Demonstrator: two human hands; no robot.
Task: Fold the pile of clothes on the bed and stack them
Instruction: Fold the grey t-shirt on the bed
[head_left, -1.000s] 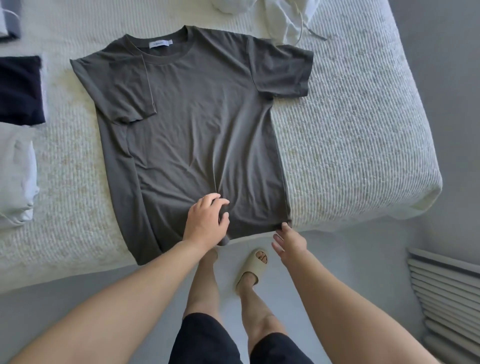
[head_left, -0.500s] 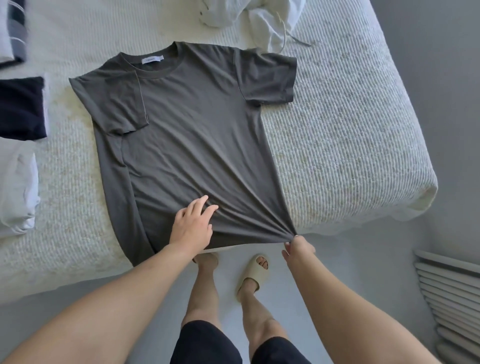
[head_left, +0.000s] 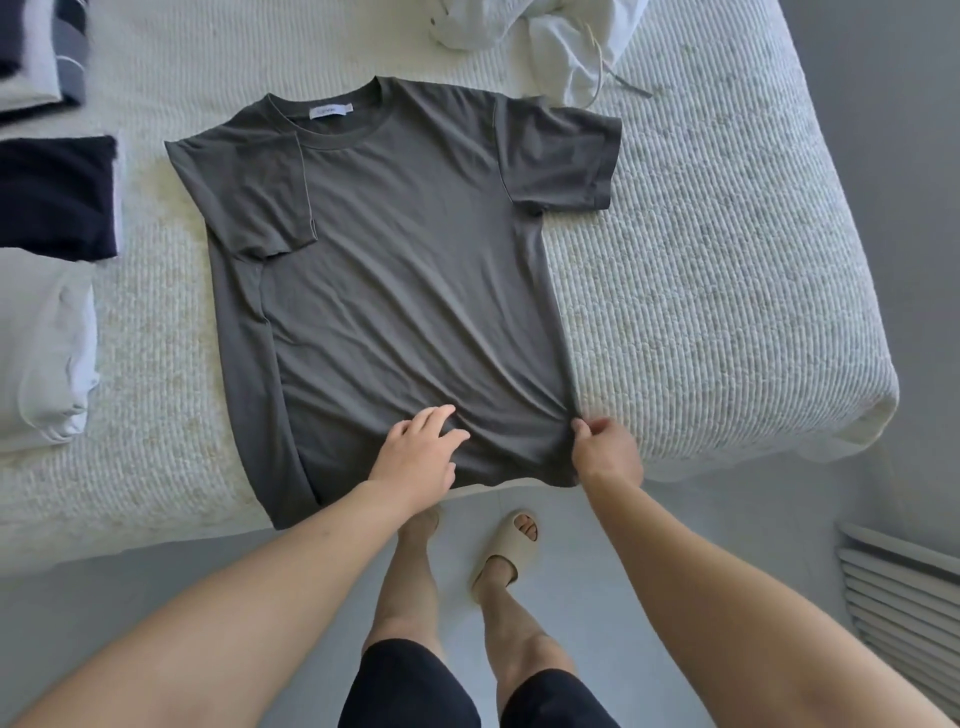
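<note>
While the dark grey T-shirt (head_left: 405, 291) lies spread front-up on the bed (head_left: 701, 312), collar at the far side and hem hanging just over the near edge, its left sleeve is folded inward over the chest. The left hand (head_left: 415, 457) rests flat on the cloth near the hem, fingers spread and holding nothing. The right hand (head_left: 605, 452) has its grip pinching the shirt's right hem corner at the bed's near edge. Folded clothes (head_left: 52, 197) sit stacked along the left side of the bed, apart from the shirt. A crumpled white garment (head_left: 550, 36) lies at the far side, touching the right sleeve. Bare bedspread stretches open to the right of the shirt.
</note>
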